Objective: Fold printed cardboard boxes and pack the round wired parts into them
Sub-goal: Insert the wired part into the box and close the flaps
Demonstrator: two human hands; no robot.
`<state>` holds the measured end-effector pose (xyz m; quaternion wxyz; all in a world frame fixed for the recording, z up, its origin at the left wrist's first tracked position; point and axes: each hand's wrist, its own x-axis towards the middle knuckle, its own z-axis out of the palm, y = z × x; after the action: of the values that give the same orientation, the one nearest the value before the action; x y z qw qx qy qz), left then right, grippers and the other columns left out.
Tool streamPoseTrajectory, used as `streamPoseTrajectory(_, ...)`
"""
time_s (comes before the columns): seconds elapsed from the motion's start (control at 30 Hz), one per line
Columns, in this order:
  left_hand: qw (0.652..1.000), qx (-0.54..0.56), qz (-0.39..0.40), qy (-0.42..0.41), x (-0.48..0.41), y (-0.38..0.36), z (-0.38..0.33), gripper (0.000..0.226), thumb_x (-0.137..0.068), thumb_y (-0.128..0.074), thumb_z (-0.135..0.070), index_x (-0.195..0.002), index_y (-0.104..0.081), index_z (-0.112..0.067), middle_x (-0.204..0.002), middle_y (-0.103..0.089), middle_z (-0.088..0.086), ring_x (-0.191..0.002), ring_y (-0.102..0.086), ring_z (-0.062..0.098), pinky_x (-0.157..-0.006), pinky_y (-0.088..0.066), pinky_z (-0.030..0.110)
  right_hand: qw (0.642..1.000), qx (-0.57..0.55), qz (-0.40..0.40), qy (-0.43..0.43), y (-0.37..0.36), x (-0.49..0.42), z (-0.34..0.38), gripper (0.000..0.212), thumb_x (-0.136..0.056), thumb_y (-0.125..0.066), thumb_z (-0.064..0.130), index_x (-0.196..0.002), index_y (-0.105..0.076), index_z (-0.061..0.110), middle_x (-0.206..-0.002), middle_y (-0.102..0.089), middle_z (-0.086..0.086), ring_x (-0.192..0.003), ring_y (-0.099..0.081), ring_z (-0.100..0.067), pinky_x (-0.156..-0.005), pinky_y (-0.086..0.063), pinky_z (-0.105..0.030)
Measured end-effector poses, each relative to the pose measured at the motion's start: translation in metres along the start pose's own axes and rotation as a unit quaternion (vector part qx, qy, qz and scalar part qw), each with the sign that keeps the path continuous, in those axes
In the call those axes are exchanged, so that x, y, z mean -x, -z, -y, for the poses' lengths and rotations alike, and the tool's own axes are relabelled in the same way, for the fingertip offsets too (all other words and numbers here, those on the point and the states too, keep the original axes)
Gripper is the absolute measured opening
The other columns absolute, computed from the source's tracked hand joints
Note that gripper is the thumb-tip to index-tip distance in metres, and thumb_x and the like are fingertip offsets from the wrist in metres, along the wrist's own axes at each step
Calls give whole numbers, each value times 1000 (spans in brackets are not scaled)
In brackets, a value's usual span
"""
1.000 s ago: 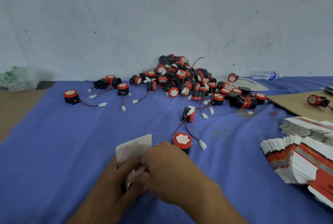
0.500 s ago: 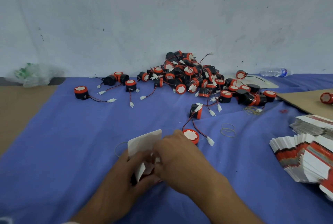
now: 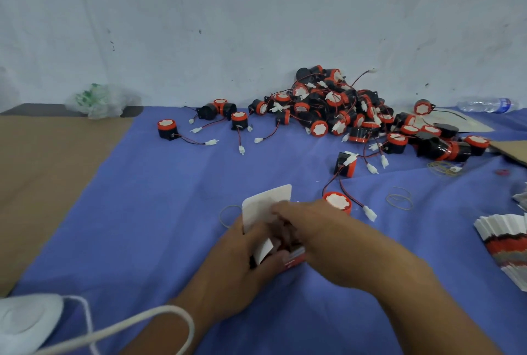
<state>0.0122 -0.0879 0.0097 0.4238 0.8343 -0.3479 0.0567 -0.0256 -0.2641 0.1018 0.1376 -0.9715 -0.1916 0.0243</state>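
**Box gripped at lower centre, flap up**

The left hand (image 3: 239,263) grips a printed cardboard box (image 3: 295,259) at lower centre, over the blue cloth (image 3: 142,212). The box's long axis runs up the frame, and its white flap (image 3: 265,203) stands open, pointing toward the top. The right hand (image 3: 322,229) covers the box mouth. Its fingers are blurred, so whether they pinch anything cannot be told. One round wired part (image 3: 338,202) lies just beside that hand. The pile (image 3: 336,109) sits right of centre, higher up.

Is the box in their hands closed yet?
Not yet. The box has its white flap standing up; the left hand holds it, the right hand is at its opening.
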Motion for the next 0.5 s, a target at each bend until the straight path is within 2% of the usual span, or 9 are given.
streamPoseTrajectory(0.1, 999, -35, 0, 10, 2, 0, 0, 18, -89, -43, -68, -106, -45, -63, -109, -52, -19, -101, -51, 0, -76, -35, 8, 997, 10, -63, -52, 3, -7, -5, 28, -91, -53, 5, -114, -59, 21, -103, -60, 5, -95, -57, -19, -80, -50, -34)
streamPoseTrajectory(0.17, 998, -51, 4, 22, 3, -1, 3, 21, -88, -46, -61, -108, -46, -55, -106, -49, -18, -97, -49, 0, -73, -35, 10, 994, 38, -82, -57, 3, -9, -12, 20, -94, -55, 11, -105, -68, 21, -102, -61, 6, -99, -52, -15, -84, -48, -33)
streamPoseTrajectory(0.23, 998, -57, 4, 26, 4, -1, 5, 25, -88, -46, -60, -111, -46, -48, -104, -47, -18, -95, -49, 1, -71, -35, 11, 994, 23, -89, -53, 1, -9, -12, 21, -94, -56, 15, -95, -72, 28, -93, -63, 10, -97, -42, -11, -82, -46, -28)
streamPoseTrajectory(0.37, 999, -47, 0, 28, 4, -2, 4, 25, -87, -47, -61, -108, -48, -46, -104, -48, -17, -95, -50, 2, -70, -35, 8, 994, 10, -76, -77, -5, -9, -10, 24, -97, -55, 24, -115, -65, 37, -90, -58, 9, -99, -39, -18, -85, -41, -31)
streamPoseTrajectory(0.43, 999, -43, 2, 28, 3, -2, 4, 23, -86, -47, -63, -103, -48, -47, -103, -49, -17, -95, -50, 4, -70, -35, 8, 994, 52, -71, -57, -8, -10, -9, 17, -97, -52, 21, -100, -65, 33, -74, -50, 13, -93, -37, -18, -85, -35, -32)
streamPoseTrajectory(0.5, 999, -33, 4, 28, 2, -1, 2, 22, -86, -47, -67, -103, -47, -53, -106, -50, -17, -99, -50, 5, -73, -35, 8, 992, 94, -58, -57, -8, -9, -7, 18, -95, -51, 18, -86, -60, 31, -69, -48, 11, -89, -35, -18, -80, -30, -34)
